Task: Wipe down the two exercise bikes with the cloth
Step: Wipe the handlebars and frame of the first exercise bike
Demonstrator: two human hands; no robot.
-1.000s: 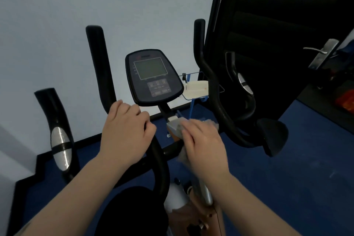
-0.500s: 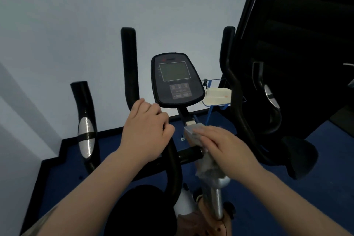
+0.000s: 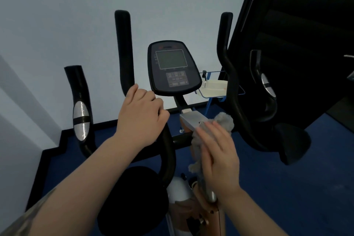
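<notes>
A: What fills the scene?

B: A pale wall at the far side, a dark panel on the right, and a blue floor below. An exercise bike stands in the middle, seen from above its black seat.

A: And its parts?

B: Two tall black handlebars rise on the left and on the right of a dark console with a grey screen. Further out on each side is a shorter black grip with a silver plate, one on the left, one on the right. A silver post slopes down from under the console toward the viewer.

A: Where are the hands?

B: The left hand is clenched round the lower bend of the left handlebar, knuckles up. The right hand lies near-flat, fingers straight and together, pressing a grey cloth onto the silver post. The cloth bunches out past the fingertips on the far side and hangs out from under the hand on the left.

A: Anything else?

B: Beyond the console, a small blue wire rack holds a white tray; the right handlebar crosses in front of it. I cannot tell what lies in the tray.
</notes>
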